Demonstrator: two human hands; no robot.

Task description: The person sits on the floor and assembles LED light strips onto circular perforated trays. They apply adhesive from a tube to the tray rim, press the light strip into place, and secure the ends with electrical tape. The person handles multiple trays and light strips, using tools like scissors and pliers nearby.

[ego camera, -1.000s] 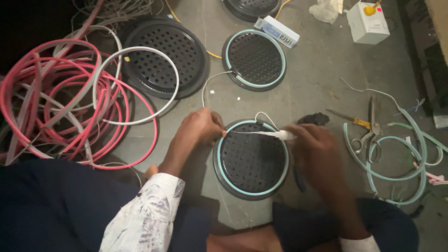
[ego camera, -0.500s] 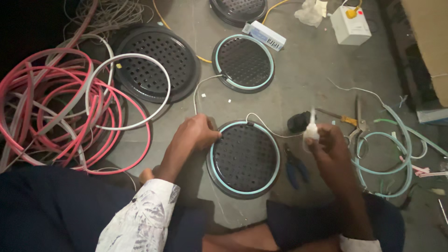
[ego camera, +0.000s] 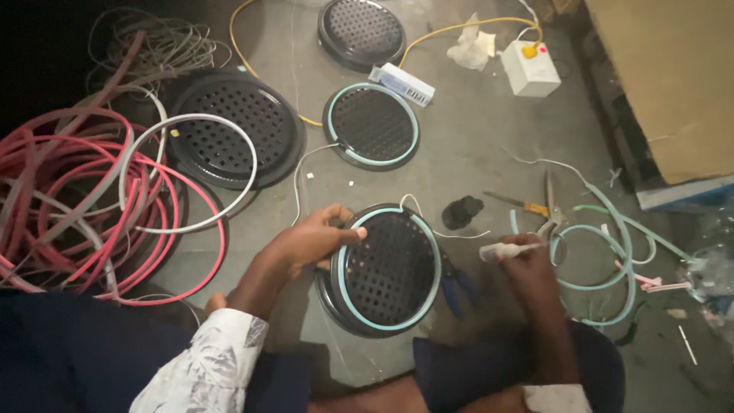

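A round black perforated plate with a pale teal strip around its rim lies on the grey floor in front of me. My left hand rests on its left rim, thumb pressing the teal strip. My right hand is to the right of the plate, closed around a small white tube that points left. A thin white wire runs from the plate's top edge toward the right.
Blue-handled pliers lie by the plate's right edge. Coiled teal strip, yellow-handled scissors and a black lump lie to the right. Red and white coiled strips fill the left. More black plates, a white switch box lie farther off.
My right hand has moved away from the plate's top edge to its right side, carrying the white tube. My left hand stays on the left rim. The view has shifted slightly.
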